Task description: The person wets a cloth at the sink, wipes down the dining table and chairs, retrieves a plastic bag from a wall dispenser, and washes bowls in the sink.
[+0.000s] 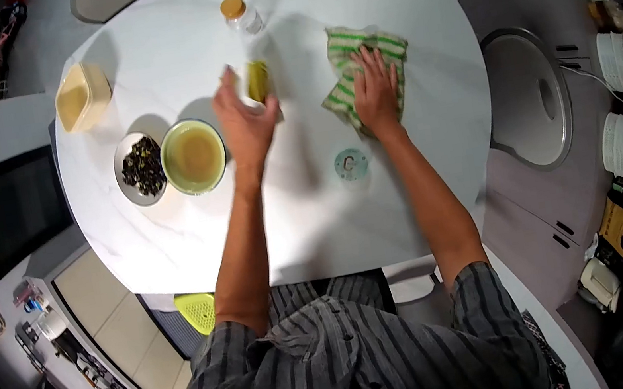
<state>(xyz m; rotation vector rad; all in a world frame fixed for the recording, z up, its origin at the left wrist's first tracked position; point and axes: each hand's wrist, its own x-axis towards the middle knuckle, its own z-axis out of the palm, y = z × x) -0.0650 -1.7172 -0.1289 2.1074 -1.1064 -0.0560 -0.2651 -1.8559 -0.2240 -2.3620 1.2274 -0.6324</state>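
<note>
My left hand [246,128] is curled around the near end of a small container [258,82] with yellow-green sides and a pale end. Motion blur and my fingers hide part of it, so its exact kind is unclear. My right hand [377,96] lies flat, fingers stretched, on a green-and-white striped cloth [338,44] spread on the table. Closer to me than the cloth is a round, clear-sided tub with a pale teal lid [351,165]. Beyond my left hand stands a clear glass jar with an orange-brown lid [233,8].
On the white round table [170,54], a bowl of pale broth [194,156] touches a smaller bowl of dark, chopped food [142,168]. A cream-coloured container [83,97] stands at the left edge. A sink [527,98] and grey cabinets [528,214] lie right of the table.
</note>
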